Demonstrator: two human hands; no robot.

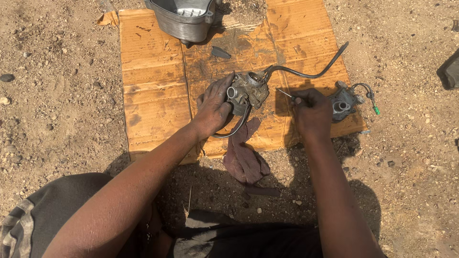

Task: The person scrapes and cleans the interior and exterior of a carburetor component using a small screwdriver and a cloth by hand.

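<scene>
Left hand clamps the carburetor mid-cardboard, its black hose trailing far right. Right hand pinches a thin screwdriver, tip just right of the carb body. I'd keep the body pinned flat and the tool square so it doesn't slip. Second carb part sits right; rag near.
</scene>
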